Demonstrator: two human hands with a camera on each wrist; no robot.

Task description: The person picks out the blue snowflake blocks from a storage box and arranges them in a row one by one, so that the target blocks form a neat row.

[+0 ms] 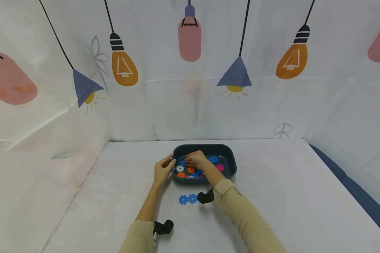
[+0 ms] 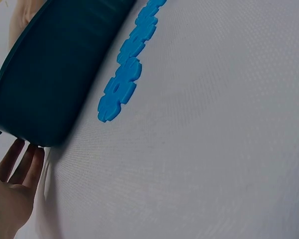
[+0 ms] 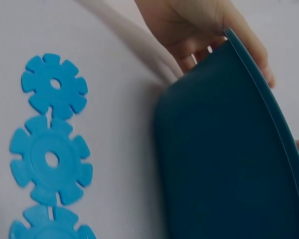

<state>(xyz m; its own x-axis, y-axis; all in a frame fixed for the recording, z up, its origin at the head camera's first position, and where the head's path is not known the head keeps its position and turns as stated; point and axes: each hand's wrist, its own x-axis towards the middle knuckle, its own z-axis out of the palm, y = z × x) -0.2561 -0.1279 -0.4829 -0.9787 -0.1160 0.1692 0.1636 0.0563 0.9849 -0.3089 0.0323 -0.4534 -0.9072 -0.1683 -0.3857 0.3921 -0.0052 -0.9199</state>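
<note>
Left hand (image 1: pixel 163 170) grips the tub (image 1: pixel 229 159) at nine o'clock; right hand (image 1: pixel 196 159) dips inside, fingertips down among discs (image 1: pixel 191 169), cannot tell whether holding any; blue chain (image 1: pixel 192 199) lies outside, towards seven o'clock

The tray (image 1: pixel 229 162) is dark teal, its discs (image 1: pixel 220 167) blue, orange, white and pink, the near chain (image 2: pixel 131 49) bright blue, the table (image 1: pixel 130 168) white, both sleeves (image 1: pixel 250 221) beige, and the far white backdrop (image 1: pixel 171 109) patterned with pink, orange and slate-blue lamps (image 1: pixel 190 40).
</note>
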